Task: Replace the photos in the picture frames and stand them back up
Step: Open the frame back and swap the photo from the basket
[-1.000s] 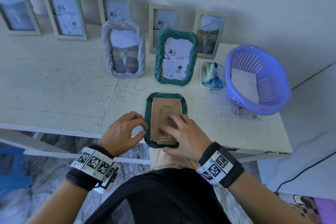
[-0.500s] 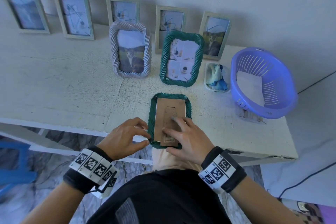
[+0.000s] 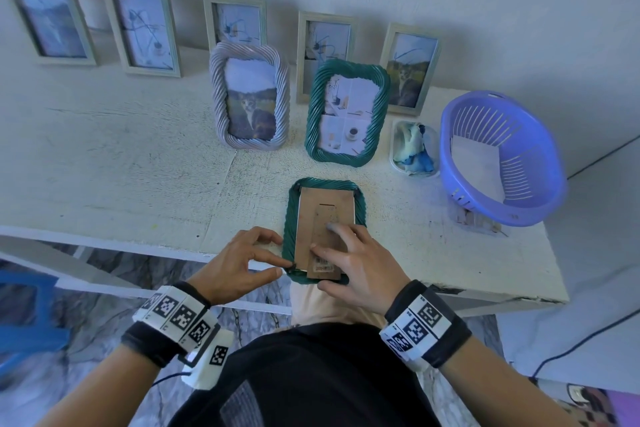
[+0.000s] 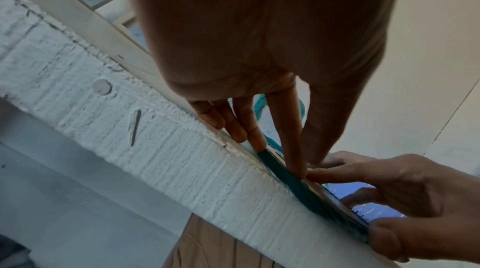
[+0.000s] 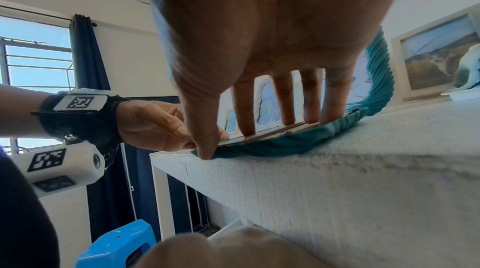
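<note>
A green twisted-rim picture frame [image 3: 361,208] lies face down at the table's front edge, its brown backing board [image 3: 325,206] facing up. My right hand [image 3: 346,253] presses on the board with straight, spread fingers [image 5: 285,99], and its thumb touches the frame's near rim [image 5: 272,146]. My left hand [image 3: 242,263] is at the near left corner of the frame [image 4: 285,180]. Its index finger [image 4: 288,128] and thumb reach down onto the rim, where a small dark tab sits. The photo side is hidden underneath.
Behind stand a second green frame [image 3: 313,107] and a white twisted frame [image 3: 216,97], with several pale frames [image 3: 138,24] leaning on the wall. A purple basket [image 3: 446,135] holding white sheets and a small tub of cloths [image 3: 414,149] sit at right. A blue stool [image 3: 20,315] is below left.
My left fingertips have slid along the frame's left rim toward its near corner. My right hand has stayed pressing on the backing board.
</note>
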The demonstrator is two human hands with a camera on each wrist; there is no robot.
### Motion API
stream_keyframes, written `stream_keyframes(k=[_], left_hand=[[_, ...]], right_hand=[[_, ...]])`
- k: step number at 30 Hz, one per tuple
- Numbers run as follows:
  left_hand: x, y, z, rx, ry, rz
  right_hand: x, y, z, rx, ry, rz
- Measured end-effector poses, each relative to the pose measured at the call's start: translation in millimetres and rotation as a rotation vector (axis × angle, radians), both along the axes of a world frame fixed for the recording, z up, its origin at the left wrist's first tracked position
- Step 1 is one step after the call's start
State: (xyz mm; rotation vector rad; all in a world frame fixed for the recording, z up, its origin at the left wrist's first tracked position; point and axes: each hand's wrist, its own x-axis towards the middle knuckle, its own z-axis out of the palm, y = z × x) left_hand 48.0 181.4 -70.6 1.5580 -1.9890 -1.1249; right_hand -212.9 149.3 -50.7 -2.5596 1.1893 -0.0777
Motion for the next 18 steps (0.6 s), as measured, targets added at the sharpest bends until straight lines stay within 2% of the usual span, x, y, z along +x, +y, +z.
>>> stream_keyframes(k=[18], left_hand=[[-1.7, -8.4, -0.1, -0.107, -0.071, -0.039]], right_hand=[[-0.8, -2.8, 4.3, 0.043, 0.033, 0.025]])
